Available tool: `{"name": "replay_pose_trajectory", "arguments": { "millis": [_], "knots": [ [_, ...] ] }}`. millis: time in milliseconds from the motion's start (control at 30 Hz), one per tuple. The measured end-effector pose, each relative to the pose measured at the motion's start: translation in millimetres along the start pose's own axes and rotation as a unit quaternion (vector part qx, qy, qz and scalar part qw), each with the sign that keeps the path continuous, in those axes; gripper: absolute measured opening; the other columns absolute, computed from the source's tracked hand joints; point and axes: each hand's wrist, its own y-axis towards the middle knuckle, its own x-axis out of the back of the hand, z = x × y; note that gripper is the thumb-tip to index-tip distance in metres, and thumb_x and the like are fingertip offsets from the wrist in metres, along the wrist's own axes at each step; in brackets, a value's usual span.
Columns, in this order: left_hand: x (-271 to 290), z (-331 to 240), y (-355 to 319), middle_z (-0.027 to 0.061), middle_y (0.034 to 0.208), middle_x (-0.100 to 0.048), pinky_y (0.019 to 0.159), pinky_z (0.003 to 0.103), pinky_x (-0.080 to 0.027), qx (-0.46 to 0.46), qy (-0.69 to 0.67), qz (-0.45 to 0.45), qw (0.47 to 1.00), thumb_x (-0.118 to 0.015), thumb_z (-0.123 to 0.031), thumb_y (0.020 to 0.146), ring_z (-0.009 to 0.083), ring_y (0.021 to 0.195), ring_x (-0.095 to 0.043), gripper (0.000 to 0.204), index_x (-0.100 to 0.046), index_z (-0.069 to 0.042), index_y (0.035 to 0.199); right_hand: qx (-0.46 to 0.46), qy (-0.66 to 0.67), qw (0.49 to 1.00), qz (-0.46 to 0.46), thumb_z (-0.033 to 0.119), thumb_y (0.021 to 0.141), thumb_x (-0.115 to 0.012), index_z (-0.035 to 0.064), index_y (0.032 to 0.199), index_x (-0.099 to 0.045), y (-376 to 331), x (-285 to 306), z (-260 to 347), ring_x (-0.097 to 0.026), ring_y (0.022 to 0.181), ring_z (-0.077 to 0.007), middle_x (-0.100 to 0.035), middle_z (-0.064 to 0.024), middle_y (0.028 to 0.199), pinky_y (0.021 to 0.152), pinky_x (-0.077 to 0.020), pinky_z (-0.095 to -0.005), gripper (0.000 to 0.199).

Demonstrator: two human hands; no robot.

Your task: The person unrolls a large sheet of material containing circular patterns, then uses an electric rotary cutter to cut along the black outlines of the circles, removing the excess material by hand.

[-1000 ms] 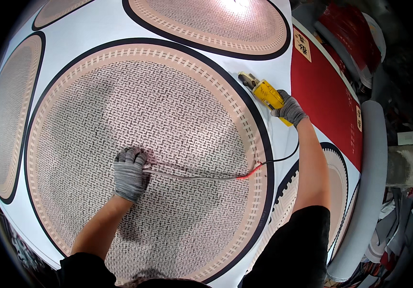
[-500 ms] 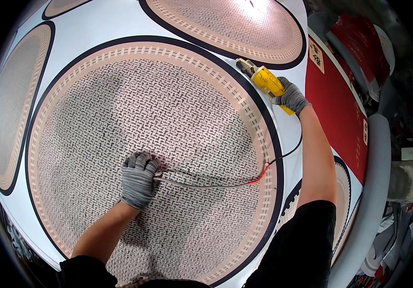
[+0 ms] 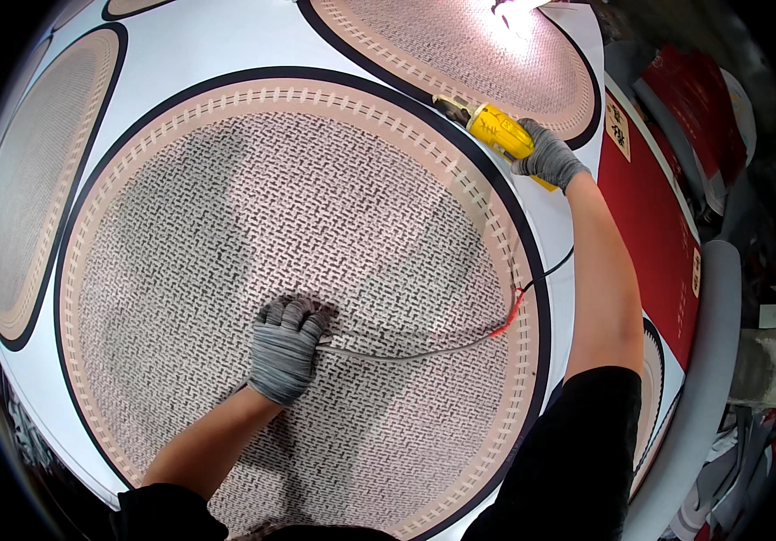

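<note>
My right hand, in a grey knit glove, is wrapped round the yellow body of a corded electric hand cutter. The cutter's head lies over the white strip between the large oval and the oval beyond it. My left hand, gloved alike, rests on the middle of the large woven-pattern oval mat with its fingers curled in. From beside those fingers a grey power cord runs right, its red-taped joint leading to a black length toward the cutter. My left palm is hidden.
More black-edged ovals are printed on the same white sheet, including one at the left. A red panel with pale patches lies at the right, beside a grey roll. Beyond it are scraps and a grey block. A bright light glares at the top.
The cutter has moved slightly up and left along the black border in my right hand. My left hand has shifted a little right, still with the cord. The view has shifted somewhat.
</note>
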Motion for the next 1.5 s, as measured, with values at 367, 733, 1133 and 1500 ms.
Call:
{"name": "replay_pose_trajectory", "arguments": {
  "millis": [367, 733, 1133, 1500],
  "knots": [
    [0, 4, -1, 0.0106, 0.104, -0.056, 0.083, 0.045, -0.041, 0.007, -0.011, 0.001, 1.0, -0.063, -0.02, 0.073, 0.03, 0.098, -0.051, 0.026, -0.065, -0.01, 0.097, 0.048, 0.003, 0.999, -0.002, 0.015, 0.056, -0.08, 0.0028, 0.132, -0.042, 38, 9, 42, -0.054, 0.112, -0.0307, -0.056, -0.0192, 0.12, 0.097, -0.0405, -0.0327, 0.085],
    [2, 3, -1, 0.0055, 0.103, -0.059, 0.083, 0.043, -0.042, 0.016, -0.012, -0.001, 1.0, -0.064, -0.019, 0.073, 0.0265, 0.097, -0.055, 0.028, -0.065, -0.016, 0.101, 0.098, 0.0, 0.995, -0.024, 0.015, 0.058, -0.08, 0.0039, 0.132, -0.042, 79, 8, 90, -0.054, 0.112, -0.0307, -0.056, -0.0191, 0.12, 0.097, -0.041, -0.0338, 0.084],
    [3, 7, -3, 0.0064, 0.111, -0.056, 0.088, 0.044, -0.04, 0.028, -0.019, 0.051, 0.998, -0.057, -0.024, 0.08, 0.0258, 0.105, -0.051, 0.03, -0.063, -0.017, 0.108, 0.133, -0.062, 0.989, -0.019, 0.016, 0.061, -0.076, 0.0096, 0.131, -0.045, 104, 21, 176, -0.057, 0.107, -0.0312, -0.059, -0.0167, 0.115, 0.094, -0.0429, -0.0352, 0.077],
    [13, 6, 0, 0.0091, 0.113, -0.057, 0.089, 0.042, -0.042, 0.037, -0.048, 0.077, 0.995, -0.057, -0.023, 0.081, 0.0266, 0.102, -0.053, 0.027, -0.064, -0.013, 0.105, 0.172, -0.161, 0.971, -0.036, 0.018, 0.062, -0.072, 0.0106, 0.13, -0.045, 115, 31, 249, -0.059, 0.1, -0.0324, -0.061, -0.0174, 0.109, 0.088, -0.0465, -0.0368, 0.074]
  ]
}}
